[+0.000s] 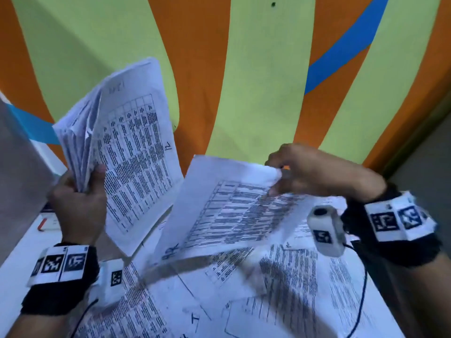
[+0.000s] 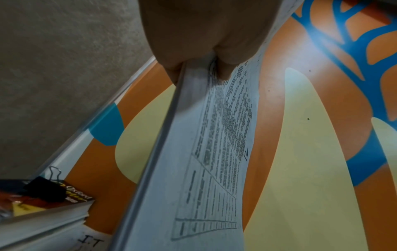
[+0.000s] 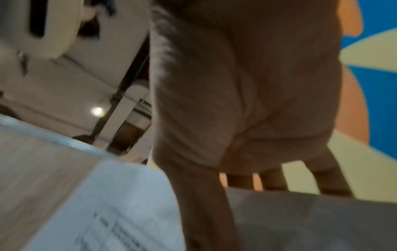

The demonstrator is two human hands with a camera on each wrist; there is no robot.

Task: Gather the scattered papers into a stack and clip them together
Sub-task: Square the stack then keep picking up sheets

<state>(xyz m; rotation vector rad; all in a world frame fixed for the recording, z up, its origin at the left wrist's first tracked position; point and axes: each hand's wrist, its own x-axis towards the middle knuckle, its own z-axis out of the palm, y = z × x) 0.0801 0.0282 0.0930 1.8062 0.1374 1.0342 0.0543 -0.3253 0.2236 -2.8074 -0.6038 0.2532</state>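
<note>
**Papers half gathered, one sheet lifted**

Nearest the camera, loose printed sheets point(image 1: 280, 289) lie overlapping on the white surface point(image 1: 17, 259) — thin, flat pages dense with black tables and text. Above them the right hand point(image 1: 317, 172) pinches the far corner of a single sheet point(image 1: 219, 211), its fingers point(image 3: 201, 195) curled over the edge so the page hangs tilted and slightly bowed. To the left, the left hand point(image 1: 78, 203) grips a fanned bundle of papers point(image 1: 127, 154) held upright, thumb across the front page. Only the left wrist view shows a black binder clip point(image 2: 46, 188) with wire handles resting on a glossy book point(image 2: 43, 208) beside the wall. Behind everything stands a smooth orange, green and blue patterned wall point(image 1: 244, 69).
</note>
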